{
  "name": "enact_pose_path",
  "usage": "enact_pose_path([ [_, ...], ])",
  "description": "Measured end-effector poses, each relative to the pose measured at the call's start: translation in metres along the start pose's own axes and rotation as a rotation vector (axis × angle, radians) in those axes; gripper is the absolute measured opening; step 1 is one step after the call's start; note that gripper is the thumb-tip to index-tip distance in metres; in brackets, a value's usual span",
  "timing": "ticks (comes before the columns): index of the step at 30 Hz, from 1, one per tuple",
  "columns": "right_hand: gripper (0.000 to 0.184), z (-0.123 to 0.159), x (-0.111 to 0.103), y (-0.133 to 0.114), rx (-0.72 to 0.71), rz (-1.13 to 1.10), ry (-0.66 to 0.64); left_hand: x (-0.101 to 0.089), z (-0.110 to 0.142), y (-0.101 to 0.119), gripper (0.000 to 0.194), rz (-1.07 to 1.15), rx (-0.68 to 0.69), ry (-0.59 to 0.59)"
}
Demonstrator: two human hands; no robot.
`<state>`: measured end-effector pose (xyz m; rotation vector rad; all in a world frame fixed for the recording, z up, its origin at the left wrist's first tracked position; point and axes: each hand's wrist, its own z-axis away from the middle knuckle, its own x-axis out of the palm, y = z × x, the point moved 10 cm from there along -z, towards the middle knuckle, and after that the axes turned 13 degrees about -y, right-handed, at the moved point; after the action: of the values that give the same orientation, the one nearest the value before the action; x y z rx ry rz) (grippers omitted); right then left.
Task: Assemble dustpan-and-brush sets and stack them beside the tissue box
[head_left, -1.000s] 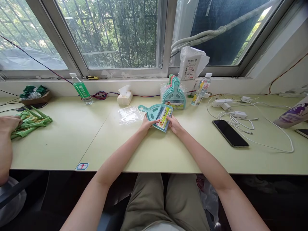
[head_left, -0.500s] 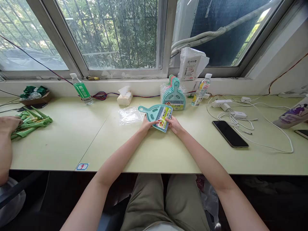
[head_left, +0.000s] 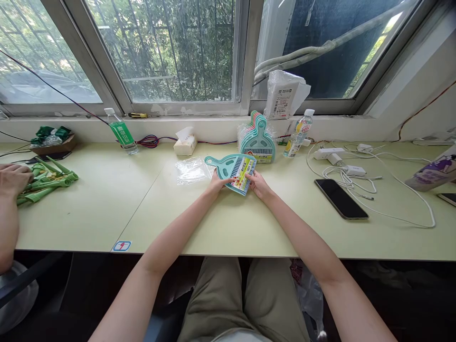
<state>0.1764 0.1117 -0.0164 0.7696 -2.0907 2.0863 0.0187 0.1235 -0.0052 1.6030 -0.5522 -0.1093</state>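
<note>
A teal mini dustpan and brush set (head_left: 227, 166) with a yellow printed label is held above the table, its handle pointing left. My left hand (head_left: 218, 184) grips its lower left edge, thumb lying across the front. On the right edge, my right hand (head_left: 260, 186) pinches it near the label. Just behind stands a stack of similar dustpan sets (head_left: 260, 137) in teal, red and other colours, partly in clear plastic. A crumpled clear plastic bag (head_left: 192, 172) lies left of the held set.
Tissues (head_left: 185, 145) and two bottles, one green-labelled (head_left: 121, 133) and one clear (head_left: 298, 134), stand along the back. A black phone (head_left: 341, 199) and white cables (head_left: 345, 178) lie to the right. At far left, another person's hand (head_left: 12, 180) touches green wrapped bundles (head_left: 50, 183).
My hands and the dustpan set have hardly moved. At far left, the other person's hand has shifted slightly over the green bundles.
</note>
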Motion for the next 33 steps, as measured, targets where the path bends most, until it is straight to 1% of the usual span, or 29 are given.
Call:
enact_pose_path([
  [4, 0.032, 0.0014, 0.0062, -0.0029, 0.001, 0.01, -0.048, -0.0002, 0.0008, 0.0025, 0.07, -0.003, 0.007, 0.003],
  [8, 0.036, 0.002, 0.0058, -0.0044, -0.009, 0.022, -0.042, 0.0013, 0.0023, 0.0039, 0.069, -0.001, -0.001, 0.006],
  [14, 0.033, 0.0019, 0.0057, -0.0056, -0.026, 0.01, -0.052, 0.0045, 0.0028, 0.006, 0.069, 0.015, -0.002, -0.005],
  [21, 0.035, 0.0026, 0.0054, -0.0059, -0.02, 0.011, -0.044, 0.004, 0.0005, 0.0051, 0.069, 0.014, 0.002, -0.022],
  [26, 0.036, 0.0017, 0.0041, -0.0052, -0.024, 0.021, -0.041, 0.0004, -0.0007, 0.004, 0.07, 0.005, 0.021, -0.009],
  [33, 0.037, 0.0011, 0.0034, -0.0052, -0.027, 0.035, -0.046, 0.0038, 0.0005, 0.0048, 0.069, -0.005, 0.012, -0.042],
])
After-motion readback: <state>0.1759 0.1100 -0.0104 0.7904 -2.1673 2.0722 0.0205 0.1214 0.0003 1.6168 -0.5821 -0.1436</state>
